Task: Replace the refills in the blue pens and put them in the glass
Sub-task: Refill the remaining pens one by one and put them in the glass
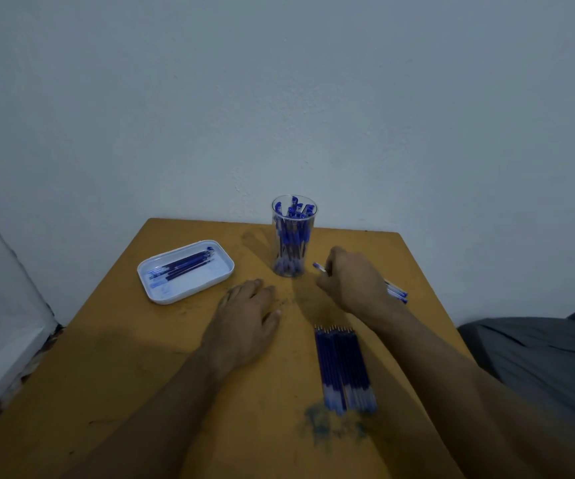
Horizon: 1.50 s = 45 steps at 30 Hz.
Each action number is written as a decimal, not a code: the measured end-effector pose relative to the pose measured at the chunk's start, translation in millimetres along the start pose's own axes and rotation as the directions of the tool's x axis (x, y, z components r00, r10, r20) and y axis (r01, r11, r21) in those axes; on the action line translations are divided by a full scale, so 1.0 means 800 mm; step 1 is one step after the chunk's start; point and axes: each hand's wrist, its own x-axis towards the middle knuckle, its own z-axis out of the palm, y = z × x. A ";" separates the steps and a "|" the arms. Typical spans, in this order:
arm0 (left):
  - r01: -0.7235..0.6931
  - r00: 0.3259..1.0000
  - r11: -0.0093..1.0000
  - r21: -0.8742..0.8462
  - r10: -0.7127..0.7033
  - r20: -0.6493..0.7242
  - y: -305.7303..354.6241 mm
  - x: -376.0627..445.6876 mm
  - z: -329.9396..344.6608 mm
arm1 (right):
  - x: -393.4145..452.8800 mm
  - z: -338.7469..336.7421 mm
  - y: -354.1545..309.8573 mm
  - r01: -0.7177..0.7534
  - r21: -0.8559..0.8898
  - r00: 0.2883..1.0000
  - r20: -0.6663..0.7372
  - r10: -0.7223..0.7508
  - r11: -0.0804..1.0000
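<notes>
A clear glass [293, 236] holding several blue pens stands at the back middle of the table. My right hand [351, 280] is just right of it, fingers curled round a blue pen [320, 267] whose tip sticks out to the left. More blue pens [396, 292] lie under and behind that hand. My left hand [248, 305] rests flat on the table, fingers spread, holding nothing. A row of several blue refills [343, 368] lies in front of my right forearm. A white tray [161, 293] at the left holds several refills [184, 266].
The yellow-brown table [123, 357] stands against a pale wall. A blue ink smudge [327, 426] marks the table below the refills. Grey cloth [538, 354] lies off the right edge. A white slanted surface stands to the left.
</notes>
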 end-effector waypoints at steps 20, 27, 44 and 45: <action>0.291 0.957 0.658 -0.695 -0.193 0.217 0.016 -0.060 -0.037 | -0.092 0.049 -0.043 -0.420 0.894 0.903 0.429 -0.024 0.159; 0.254 0.967 0.687 -0.681 -0.177 0.183 0.015 -0.063 -0.032 | -0.085 0.047 -0.029 -0.411 0.889 0.892 0.438 -0.112 0.202; 0.160 0.986 0.727 -0.668 -0.144 0.079 0.009 -0.064 -0.036 | -0.081 0.040 -0.021 -0.255 0.941 0.954 0.282 -0.100 0.224; 0.184 0.979 0.708 -0.682 -0.193 0.063 0.006 -0.063 -0.038 | -0.080 0.044 -0.021 -0.197 0.939 0.974 0.220 -0.051 0.280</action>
